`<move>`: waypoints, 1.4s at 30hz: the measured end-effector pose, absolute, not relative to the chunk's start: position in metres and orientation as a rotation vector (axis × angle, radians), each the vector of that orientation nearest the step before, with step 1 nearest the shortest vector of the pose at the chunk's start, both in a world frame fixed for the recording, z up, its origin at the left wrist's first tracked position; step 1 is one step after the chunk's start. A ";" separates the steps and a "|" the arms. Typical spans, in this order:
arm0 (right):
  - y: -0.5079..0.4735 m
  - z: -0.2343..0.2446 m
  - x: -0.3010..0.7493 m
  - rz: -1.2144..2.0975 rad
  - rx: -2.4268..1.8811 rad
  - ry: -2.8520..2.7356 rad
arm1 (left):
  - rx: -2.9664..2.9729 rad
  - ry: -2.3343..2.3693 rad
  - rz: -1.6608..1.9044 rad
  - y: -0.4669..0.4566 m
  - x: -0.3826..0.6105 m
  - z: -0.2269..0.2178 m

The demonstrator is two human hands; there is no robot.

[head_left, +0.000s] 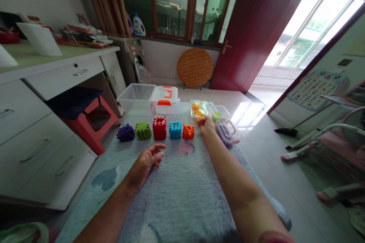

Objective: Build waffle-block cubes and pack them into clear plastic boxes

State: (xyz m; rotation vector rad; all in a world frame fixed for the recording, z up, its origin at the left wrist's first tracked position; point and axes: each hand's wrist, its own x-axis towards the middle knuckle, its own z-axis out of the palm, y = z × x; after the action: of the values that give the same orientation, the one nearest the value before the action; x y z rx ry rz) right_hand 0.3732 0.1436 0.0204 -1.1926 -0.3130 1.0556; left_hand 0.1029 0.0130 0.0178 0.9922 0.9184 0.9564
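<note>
Five foam puzzle cubes stand in a row on a pale blue rug point(182, 190): purple point(126, 133), green point(143, 130), red point(159, 128), blue point(175, 130) and orange point(188, 131). My right hand point(207, 126) reaches far forward beside the orange cube, its fingers at the edge of a small clear box of orange pieces point(199, 108); what the fingers hold, if anything, is hidden. My left hand point(146, 161) rests on the rug in front of the red cube, fingers loosely curled, holding nothing.
A clear bin point(136, 98) and a lidded box with orange latches point(164, 99) sit behind the cubes. Small boxes of green pieces point(219, 114) and purple pieces point(228, 131) lie at right. White drawers point(37, 136) and a red stool point(89, 119) stand left.
</note>
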 end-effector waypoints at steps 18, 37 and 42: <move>0.132 0.019 0.368 1.021 -1.166 -0.136 | 0.999 0.910 0.933 0.013 0.103 0.016; 0.166 0.086 0.319 1.253 -1.119 -0.671 | 0.923 0.885 0.921 0.016 0.102 0.014; 0.186 0.075 0.303 1.353 -1.202 -0.642 | 0.819 0.774 0.982 0.020 0.097 0.011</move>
State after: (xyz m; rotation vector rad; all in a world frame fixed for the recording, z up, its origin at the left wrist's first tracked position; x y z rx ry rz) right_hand 0.3034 0.1861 0.0755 -1.2015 -0.6415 1.3534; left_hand 0.0965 0.0197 0.0113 0.8188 0.7736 0.9823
